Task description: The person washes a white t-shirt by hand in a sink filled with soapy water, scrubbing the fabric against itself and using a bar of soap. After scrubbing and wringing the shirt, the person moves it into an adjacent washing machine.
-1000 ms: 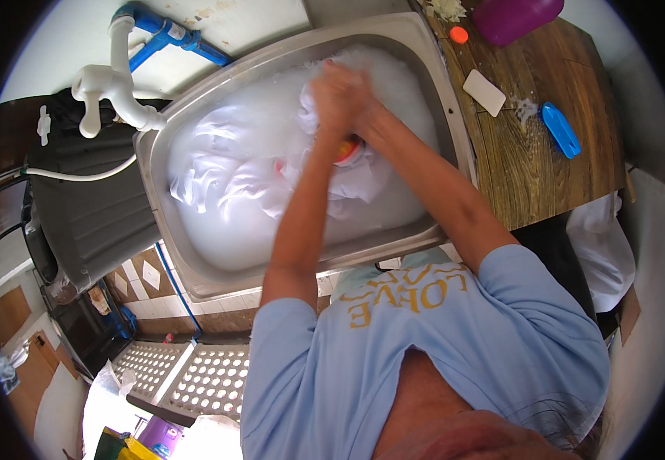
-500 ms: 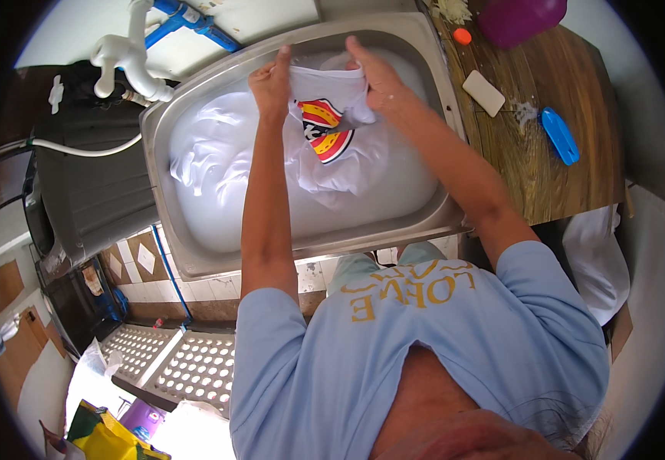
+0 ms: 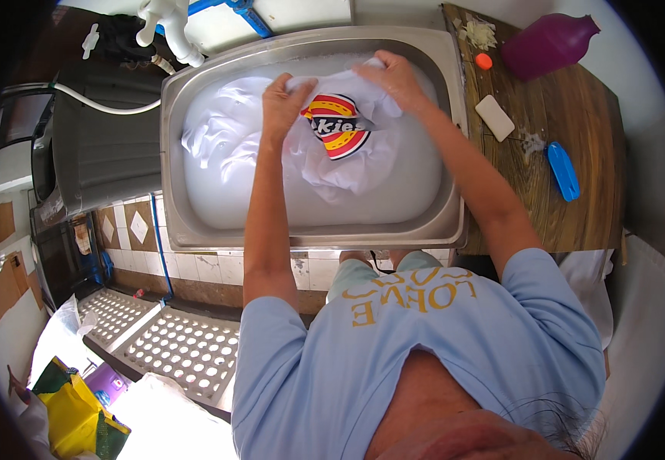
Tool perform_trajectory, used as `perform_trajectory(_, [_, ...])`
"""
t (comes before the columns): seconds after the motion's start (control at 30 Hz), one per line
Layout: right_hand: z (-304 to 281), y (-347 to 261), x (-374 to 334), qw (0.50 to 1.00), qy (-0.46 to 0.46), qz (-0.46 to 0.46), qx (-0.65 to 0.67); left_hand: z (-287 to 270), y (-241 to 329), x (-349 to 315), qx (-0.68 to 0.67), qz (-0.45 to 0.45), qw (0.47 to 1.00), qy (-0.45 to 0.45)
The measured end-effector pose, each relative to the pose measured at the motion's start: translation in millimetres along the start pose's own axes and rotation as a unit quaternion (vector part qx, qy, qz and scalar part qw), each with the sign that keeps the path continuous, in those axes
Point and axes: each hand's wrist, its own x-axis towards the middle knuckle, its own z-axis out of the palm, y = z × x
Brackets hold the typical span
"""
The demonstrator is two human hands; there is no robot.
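Observation:
A white shirt (image 3: 348, 172) with a red, yellow and black print lies partly in cloudy water in a metal sink (image 3: 455, 165). My left hand (image 3: 283, 106) pinches its upper edge on the left. Farther right, my right hand (image 3: 395, 79) grips the same edge, so the cloth stretches between the two. The lower part of the shirt spreads in the water. More white cloth (image 3: 229, 130) floats to the left of my left forearm; whether it belongs to the same shirt I cannot tell.
On the wooden counter (image 3: 577, 115) at the right are a white soap bar (image 3: 495, 117), a blue brush-like item (image 3: 563, 171), an orange cap (image 3: 483, 61) and a purple bottle (image 3: 551, 46). A white faucet (image 3: 170, 31) stands behind the sink's left corner. Dark padded furniture (image 3: 106, 146) is at the left.
Both hands have come down nearer the water with the shirt's edge, and the right hand has moved right. More of the print now shows. The view has shifted slightly.

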Motion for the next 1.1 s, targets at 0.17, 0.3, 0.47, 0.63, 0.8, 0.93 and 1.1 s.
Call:
perform_trajectory(0.17, [28.7, -3.2, -10.2, 0.922, -0.025, -0.079, -0.379, 24.4, -38.3, -9.5, 0.305, 0.054, 0.951, 0.021])
perform_trajectory(0.3, [26.1, 15.3, 7.2, 0.978, -0.075, -0.039, -0.191, 22.6, -63.2, -3.9, 0.223, 0.026, 0.974, 0.036])
perform_trajectory(0.47, [3.5, -23.0, 8.1, 0.774, -0.066, 0.276, 0.566, 3.7, -31.6, -1.7, -0.333, -0.171, 0.927, 0.009])
perform_trajectory(0.63, [41.2, -9.3, -7.7, 0.790, -0.036, 0.285, 0.542, 63.1, 29.9, -10.0, -0.428, -0.062, 0.900, -0.056])
perform_trajectory(0.8, [36.2, 22.2, -43.8, 0.913, -0.096, 0.024, 0.395, 133.9, 39.4, -47.1, 0.039, 0.327, 0.944, -0.017])
perform_trajectory(0.93, [76.4, -33.9, -24.2, 0.800, 0.068, 0.324, 0.501, 94.0, 1.4, 17.3, 0.093, 0.177, 0.975, 0.095])
perform_trajectory(1.1, [71.3, 32.6, -13.0, 0.693, -0.175, 0.042, 0.698, 107.6, 14.3, -0.2, 0.073, 0.258, 0.961, 0.074])
